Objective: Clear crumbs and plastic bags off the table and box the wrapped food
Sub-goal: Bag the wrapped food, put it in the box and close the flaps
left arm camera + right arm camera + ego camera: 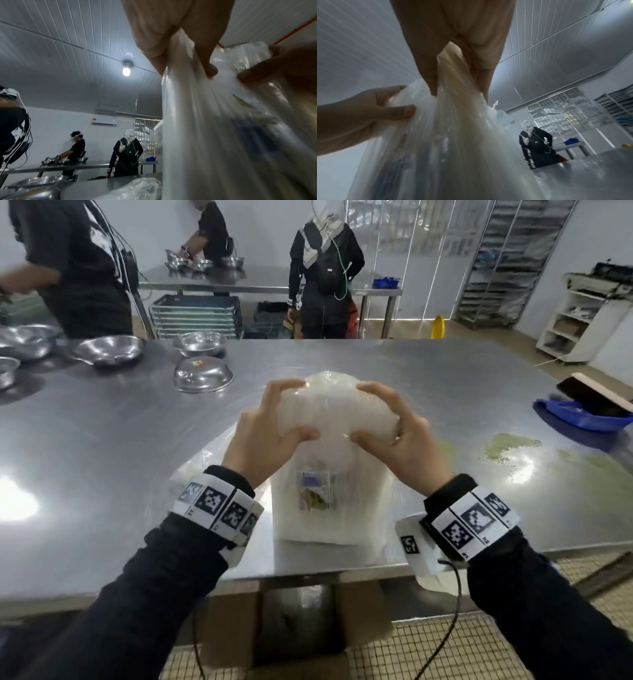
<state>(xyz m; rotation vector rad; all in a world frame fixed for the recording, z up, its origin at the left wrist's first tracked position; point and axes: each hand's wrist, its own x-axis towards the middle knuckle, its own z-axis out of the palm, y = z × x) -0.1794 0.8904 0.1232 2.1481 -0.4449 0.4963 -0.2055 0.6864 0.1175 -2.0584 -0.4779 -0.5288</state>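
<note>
A thick stack of clear plastic bags (330,481) with a printed label stands upright near the front edge of the steel table (102,440). My left hand (274,426) grips the top of the stack on its left side, thumb in front and fingers curled over the far side. My right hand (387,422) grips the top on the right the same way. In the left wrist view my left hand (180,47) pinches the plastic bags (223,135). In the right wrist view my right hand (457,60) pinches the plastic bags (453,148). Greenish crumbs (507,446) lie on the table at right.
Several steel bowls (202,374) sit at the table's far left. A blue dustpan (582,416) with a brush lies at the right edge. An open cardboard box (294,621) stands on the floor under the table front. People work at a second table (260,280) behind.
</note>
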